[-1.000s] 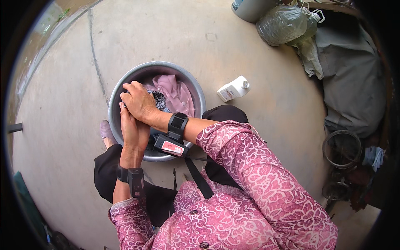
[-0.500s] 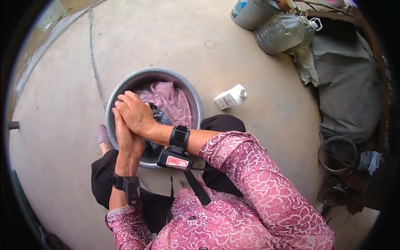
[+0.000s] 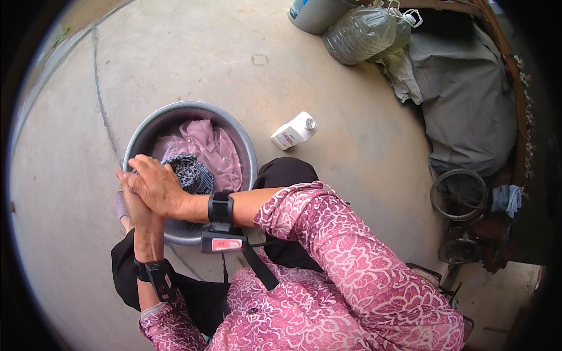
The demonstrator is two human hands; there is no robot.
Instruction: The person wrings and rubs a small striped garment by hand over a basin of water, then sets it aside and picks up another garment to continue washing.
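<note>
Two cloths, a pink one (image 3: 221, 153) and a black-and-white patterned one (image 3: 188, 171), lie bunched inside a round grey metal basin (image 3: 232, 126) on the concrete floor (image 3: 64, 152). Above its left side the right hand (image 3: 157, 186) lies across the left hand (image 3: 144, 217), pressed against it with fingers nearly straight — whether anything is held between them, I cannot tell. Each wrist wears a black strap with a small box. Just beside the basin, to the right, stands a white bottle (image 3: 290, 134). Farther off, toward the upper right — a grey bucket (image 3: 319, 16), a clear plastic jug (image 3: 357, 40) and a large grey cover (image 3: 465, 105).
</note>
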